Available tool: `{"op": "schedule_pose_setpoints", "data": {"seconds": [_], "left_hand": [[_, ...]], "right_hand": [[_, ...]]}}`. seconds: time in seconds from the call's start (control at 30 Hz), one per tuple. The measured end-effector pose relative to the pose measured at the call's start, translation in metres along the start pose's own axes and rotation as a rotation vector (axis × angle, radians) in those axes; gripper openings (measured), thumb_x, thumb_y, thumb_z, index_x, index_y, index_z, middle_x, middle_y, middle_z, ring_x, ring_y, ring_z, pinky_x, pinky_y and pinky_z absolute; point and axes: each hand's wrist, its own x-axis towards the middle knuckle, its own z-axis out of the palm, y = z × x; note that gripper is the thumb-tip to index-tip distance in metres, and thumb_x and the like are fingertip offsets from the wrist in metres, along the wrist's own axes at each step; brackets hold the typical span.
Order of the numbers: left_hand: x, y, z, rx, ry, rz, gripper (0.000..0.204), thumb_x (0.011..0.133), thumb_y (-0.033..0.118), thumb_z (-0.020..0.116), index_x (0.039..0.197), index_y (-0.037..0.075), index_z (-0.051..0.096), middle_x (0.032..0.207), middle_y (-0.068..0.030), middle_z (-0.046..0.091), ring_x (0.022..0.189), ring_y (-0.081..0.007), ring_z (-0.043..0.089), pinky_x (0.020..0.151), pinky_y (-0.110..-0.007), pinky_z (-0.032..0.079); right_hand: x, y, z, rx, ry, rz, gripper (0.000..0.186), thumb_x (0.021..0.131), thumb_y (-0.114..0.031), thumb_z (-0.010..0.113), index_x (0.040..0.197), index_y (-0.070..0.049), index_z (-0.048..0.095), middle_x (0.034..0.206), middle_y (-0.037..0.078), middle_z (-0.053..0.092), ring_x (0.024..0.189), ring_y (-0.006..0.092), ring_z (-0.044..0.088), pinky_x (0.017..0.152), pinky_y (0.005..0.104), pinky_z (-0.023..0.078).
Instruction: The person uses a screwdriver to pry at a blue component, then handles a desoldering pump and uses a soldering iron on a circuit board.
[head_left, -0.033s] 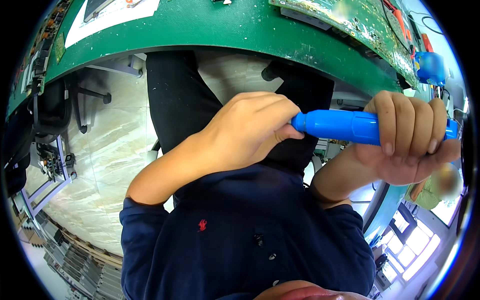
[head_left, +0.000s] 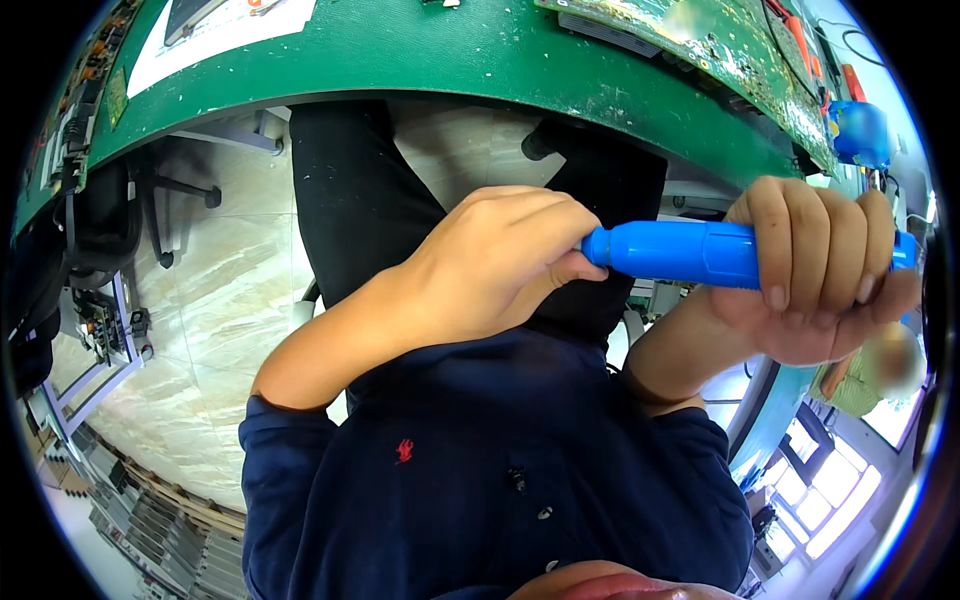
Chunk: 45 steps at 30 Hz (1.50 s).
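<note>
A blue, tube-shaped hand tool (head_left: 680,252) is held level across the front of my body, below the bench edge. It narrows to a stepped collar at its left end; its exact kind I cannot tell. My left hand (head_left: 510,255) closes its fingers and thumb at that narrow end, hiding the tip. Wrapped around the thicker right part is my right hand (head_left: 815,265), palm side partly showing and fingers curled over the top. A short piece of blue sticks out beyond the right hand's fingers.
A green workbench (head_left: 420,60) curves across the top. On it lie a large circuit board (head_left: 720,50) at right and white paper (head_left: 230,45) at left. A blue container (head_left: 860,135) stands far right. A chair (head_left: 105,220) is at left; another person (head_left: 855,385) sits at right.
</note>
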Motion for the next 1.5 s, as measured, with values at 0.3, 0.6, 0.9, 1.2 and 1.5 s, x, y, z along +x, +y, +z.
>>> {"op": "schedule_pose_setpoints", "data": {"seconds": [0.3, 0.6, 0.9, 1.2, 1.5], "left_hand": [[0.002, 0.011, 0.004, -0.18, -0.109, -0.024, 0.017, 0.08, 0.005, 0.071, 0.094, -0.002, 0.064, 0.075, -0.0134, 0.062, 0.061, -0.0303, 0.059, 0.056, -0.035, 0.046], [0.0, 0.02, 0.006, -0.065, -0.136, -0.205, 0.014, 0.075, -0.006, 0.066, 0.089, -0.004, 0.066, 0.059, -0.0078, 0.058, 0.05, -0.0212, 0.057, 0.051, -0.029, 0.045], [-0.005, 0.013, 0.029, -0.53, -0.091, -0.384, 0.053, 0.089, 0.026, 0.073, 0.124, -0.006, 0.051, 0.095, -0.0097, 0.068, 0.08, -0.0132, 0.064, 0.07, -0.026, 0.051], [-0.023, 0.006, 0.036, -0.261, 0.029, -0.369, 0.052, 0.095, 0.045, 0.06, 0.12, 0.002, 0.045, 0.091, -0.0061, 0.055, 0.075, -0.0103, 0.052, 0.063, -0.024, 0.042], [-0.038, 0.006, 0.027, -0.431, 0.086, -0.448, 0.065, 0.09, 0.056, 0.063, 0.123, 0.003, 0.044, 0.085, -0.0071, 0.053, 0.066, -0.0107, 0.046, 0.057, -0.023, 0.036]], "right_hand": [[-0.009, 0.004, 0.005, 0.015, 0.026, -0.082, 0.024, 0.096, -0.024, 0.061, 0.079, -0.014, 0.048, 0.053, -0.005, 0.05, 0.037, 0.005, 0.044, 0.037, 0.0193, 0.042], [-0.015, 0.014, 0.005, 0.122, 0.16, -0.022, 0.03, 0.098, -0.027, 0.057, 0.076, -0.014, 0.042, 0.047, -0.003, 0.041, 0.034, 0.0101, 0.036, 0.037, 0.0274, 0.035], [-0.024, 0.007, 0.006, 0.097, 0.206, 0.058, 0.032, 0.095, -0.029, 0.065, 0.081, -0.01, 0.044, 0.058, 0.001, 0.047, 0.046, 0.0109, 0.047, 0.049, 0.0278, 0.041], [-0.038, 0.005, 0.004, -0.987, -0.013, 0.105, 0.05, 0.081, -0.036, 0.079, 0.113, -0.003, 0.06, 0.099, 0.01, 0.067, 0.09, 0.0195, 0.066, 0.078, 0.0299, 0.052], [-0.068, -0.157, -0.137, -1.87, 1.093, 0.142, 0.033, 0.088, -0.033, 0.068, 0.095, -0.001, 0.07, 0.083, 0.012, 0.07, 0.081, 0.0195, 0.068, 0.073, 0.0334, 0.052]]}}
